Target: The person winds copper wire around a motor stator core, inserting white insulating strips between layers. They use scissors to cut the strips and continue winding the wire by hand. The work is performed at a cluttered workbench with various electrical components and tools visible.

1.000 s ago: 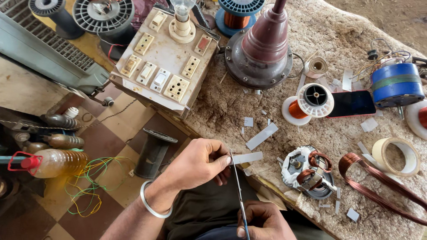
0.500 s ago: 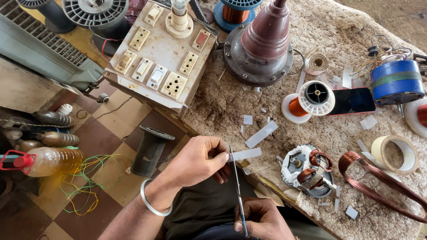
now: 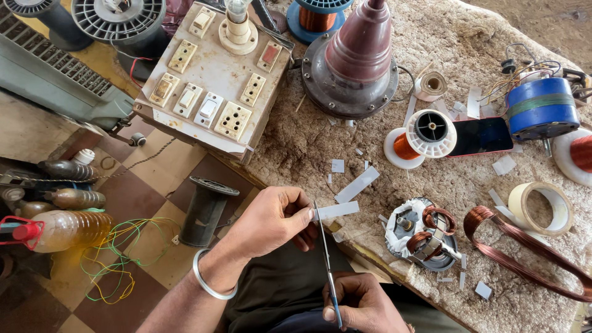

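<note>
At the near edge of the workbench, a white paper strip (image 3: 336, 211) is being snipped with scissors (image 3: 326, 259).

The strip lies level, pinched at its left end between the thumb and forefinger of the left hand (image 3: 271, 221), whose other fingers curl loosely beneath; a metal bangle (image 3: 205, 280) circles that wrist. The scissor blades rise just right of those fingertips and meet the strip near the pinch, the handles closed inside the right hand (image 3: 362, 303) below. Beyond the strip's free end lies a longer loose strip (image 3: 357, 184), and to its right a motor stator (image 3: 424, 233) with copper windings. Farther up sits a switchboard (image 3: 213, 80).
</note>
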